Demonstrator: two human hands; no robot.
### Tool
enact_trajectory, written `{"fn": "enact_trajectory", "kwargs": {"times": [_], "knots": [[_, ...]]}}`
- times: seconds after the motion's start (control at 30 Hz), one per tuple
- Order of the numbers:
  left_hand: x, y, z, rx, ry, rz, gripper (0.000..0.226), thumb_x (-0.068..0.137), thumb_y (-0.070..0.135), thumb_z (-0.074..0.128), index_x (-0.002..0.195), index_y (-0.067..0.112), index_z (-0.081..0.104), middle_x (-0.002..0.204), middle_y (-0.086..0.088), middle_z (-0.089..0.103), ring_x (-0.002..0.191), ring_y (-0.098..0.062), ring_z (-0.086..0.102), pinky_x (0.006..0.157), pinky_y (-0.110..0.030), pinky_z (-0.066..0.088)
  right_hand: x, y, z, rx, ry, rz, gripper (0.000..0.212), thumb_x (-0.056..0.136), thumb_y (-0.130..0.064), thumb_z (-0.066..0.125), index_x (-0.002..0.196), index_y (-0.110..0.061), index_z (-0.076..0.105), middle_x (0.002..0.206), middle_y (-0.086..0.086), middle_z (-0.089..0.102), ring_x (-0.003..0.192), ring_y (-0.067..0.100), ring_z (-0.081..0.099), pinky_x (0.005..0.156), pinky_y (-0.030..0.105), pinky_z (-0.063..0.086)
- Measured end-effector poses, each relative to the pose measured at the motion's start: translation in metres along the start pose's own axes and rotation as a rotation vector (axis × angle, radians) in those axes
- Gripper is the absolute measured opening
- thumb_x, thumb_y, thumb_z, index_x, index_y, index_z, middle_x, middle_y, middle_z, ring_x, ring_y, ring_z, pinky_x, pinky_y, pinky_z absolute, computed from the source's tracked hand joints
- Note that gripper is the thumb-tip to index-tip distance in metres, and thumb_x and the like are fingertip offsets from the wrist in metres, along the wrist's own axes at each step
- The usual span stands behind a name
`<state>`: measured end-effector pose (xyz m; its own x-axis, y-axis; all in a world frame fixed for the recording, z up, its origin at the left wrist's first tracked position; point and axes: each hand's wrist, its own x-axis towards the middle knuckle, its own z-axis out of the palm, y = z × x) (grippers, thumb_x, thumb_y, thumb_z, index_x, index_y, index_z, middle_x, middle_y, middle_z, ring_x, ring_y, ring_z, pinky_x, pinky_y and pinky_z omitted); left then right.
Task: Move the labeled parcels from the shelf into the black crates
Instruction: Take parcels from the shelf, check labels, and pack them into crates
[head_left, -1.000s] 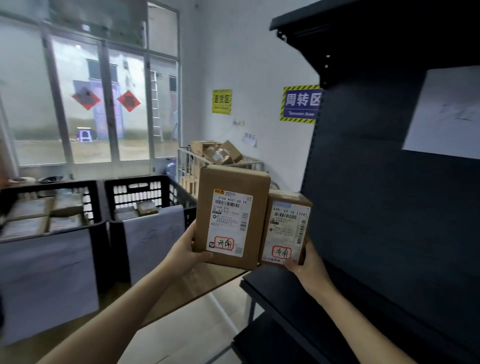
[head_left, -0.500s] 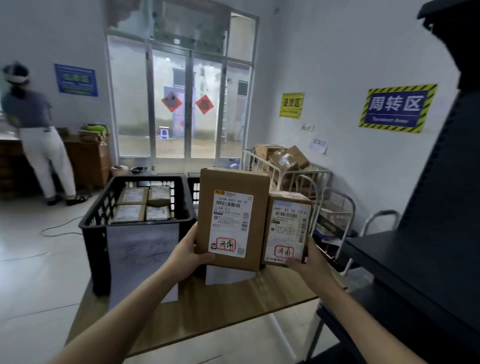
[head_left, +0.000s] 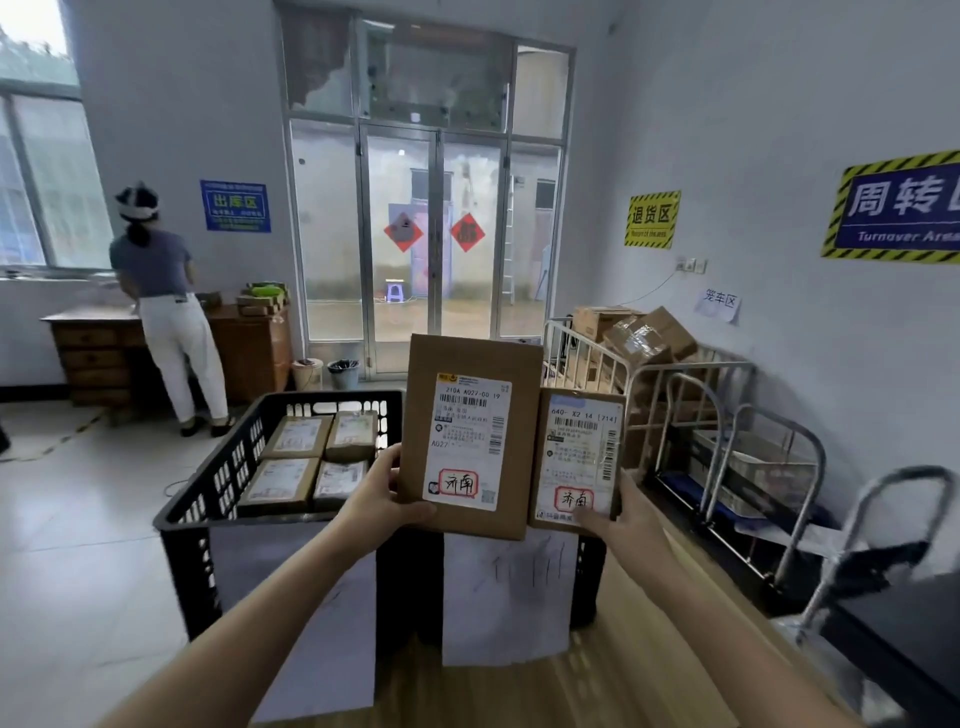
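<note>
From the head camera we see our left hand (head_left: 382, 501) gripping the lower left edge of the larger parcel (head_left: 470, 434), thumb on its front face, and our right hand (head_left: 626, 512) closed on the lower right corner of the smaller parcel (head_left: 577, 460), thumb pressed near its red-stamped label. We hold both parcels upright, side by side and touching, labels toward us, above the near rims of the crates.

The left black crate (head_left: 202, 514) stands on the wooden table (head_left: 639, 670) and already holds four labeled parcels (head_left: 311, 460) laid flat, two near and two far, with room left around them. A second black crate (head_left: 592, 566) sits just right of it, mostly hidden behind the parcels in our hands, so we cannot tell what it contains. A paper sheet hangs on the front of each crate.

We judge the task partly done: four parcels are in, these two still need setting down, and the shelf is out of view, so we cannot say how many remain there.
</note>
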<state>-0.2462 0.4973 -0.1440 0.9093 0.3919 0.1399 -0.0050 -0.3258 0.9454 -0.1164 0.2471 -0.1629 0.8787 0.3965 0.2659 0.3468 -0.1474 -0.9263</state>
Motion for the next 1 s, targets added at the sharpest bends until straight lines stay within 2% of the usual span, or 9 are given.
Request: {"fn": "enact_trajectory", "kwargs": {"times": [0.1,0.23,0.4,0.5,0.63,0.7,0.77,0.9,1.0], "knots": [[0.039,0.004,0.010,0.004,0.031,-0.024,0.063,0.077,0.004,0.072,0.131,0.016,0.041,0.108,-0.001,0.063,0.098,-0.013,0.061,0.077,-0.024,0.051,0.042,0.007,-0.009,0.029,-0.016,0.016,0.042,0.083,-0.015,0.067,0.115,-0.033,0.047,0.101,-0.016,0.062,0.091,-0.004,0.057,0.065,0.012,0.042],[0.078,0.001,0.021,-0.048,0.055,-0.028,0.056,0.080,0.005,0.069,0.129,0.011,0.043,0.107,-0.002,0.065,0.095,-0.011,0.062,0.073,-0.019,0.052,0.090,0.017,-0.012,0.045,-0.063,0.023,0.030,0.084,-0.024,0.066,0.099,-0.043,0.048,0.098,-0.019,0.062,0.088,-0.003,0.058,0.066,0.014,0.041],[0.117,-0.009,0.024,-0.123,0.111,-0.081,0.048,0.084,0.008,0.067,0.127,0.013,0.047,0.107,-0.003,0.065,0.096,-0.013,0.064,0.072,-0.019,0.052,0.133,0.039,0.001,0.062,-0.066,0.008,0.030,0.085,-0.027,0.064,0.105,-0.044,0.049,0.099,-0.019,0.063,0.092,-0.004,0.058,0.069,0.014,0.042],[0.142,-0.017,0.024,-0.132,0.118,-0.105,0.046,0.085,0.012,0.066,0.127,0.013,0.049,0.109,-0.004,0.066,0.097,-0.014,0.065,0.075,-0.021,0.052,0.160,0.052,0.009,0.077,-0.061,0.016,0.030,0.086,-0.028,0.062,0.111,-0.038,0.051,0.100,-0.021,0.062,0.092,-0.005,0.057,0.071,0.013,0.042],[0.176,-0.028,0.027,-0.127,0.101,-0.174,0.036,0.087,0.014,0.063,0.121,0.011,0.053,0.104,0.001,0.067,0.095,-0.012,0.065,0.073,-0.019,0.052,0.195,0.072,0.020,0.107,-0.066,0.094,0.031,0.089,-0.029,0.059,0.118,-0.032,0.051,0.107,-0.008,0.065,0.099,0.008,0.061,0.087,0.031,0.050],[0.193,-0.035,0.028,-0.104,0.083,-0.214,0.033,0.089,0.016,0.060,0.121,0.011,0.053,0.106,0.000,0.065,0.097,-0.014,0.063,0.079,-0.024,0.051,0.211,0.080,0.025,0.114,-0.043,0.130,0.028,0.089,-0.028,0.058,0.116,-0.031,0.052,0.102,-0.008,0.065,0.095,0.009,0.061,0.082,0.029,0.052],[0.209,-0.042,0.028,-0.093,0.054,-0.251,0.031,0.090,0.018,0.058,0.120,0.012,0.053,0.107,-0.002,0.064,0.100,-0.017,0.062,0.083,-0.028,0.052,0.226,0.086,0.032,0.118,-0.027,0.160,0.027,0.090,-0.027,0.057,0.116,-0.030,0.052,0.096,-0.013,0.063,0.090,0.002,0.059,0.071,0.019,0.047],[0.241,-0.056,0.031,-0.090,-0.008,-0.337,0.032,0.091,0.020,0.057,0.121,0.009,0.051,0.101,0.001,0.062,0.093,-0.014,0.061,0.070,-0.023,0.050,0.252,0.102,0.041,0.124,-0.026,0.215,0.024,0.091,-0.025,0.056,0.115,-0.027,0.054,0.092,-0.015,0.063,0.083,-0.004,0.058,0.058,0.010,0.042],[0.264,-0.068,0.035,-0.058,0.012,-0.365,0.033,0.092,0.019,0.056,0.122,0.008,0.050,0.096,0.004,0.060,0.088,-0.010,0.058,0.067,-0.021,0.046,0.267,0.116,0.047,0.133,-0.023,0.262,0.025,0.091,-0.023,0.056,0.116,-0.019,0.056,0.098,-0.006,0.066,0.088,0.005,0.061,0.065,0.015,0.046]]}}
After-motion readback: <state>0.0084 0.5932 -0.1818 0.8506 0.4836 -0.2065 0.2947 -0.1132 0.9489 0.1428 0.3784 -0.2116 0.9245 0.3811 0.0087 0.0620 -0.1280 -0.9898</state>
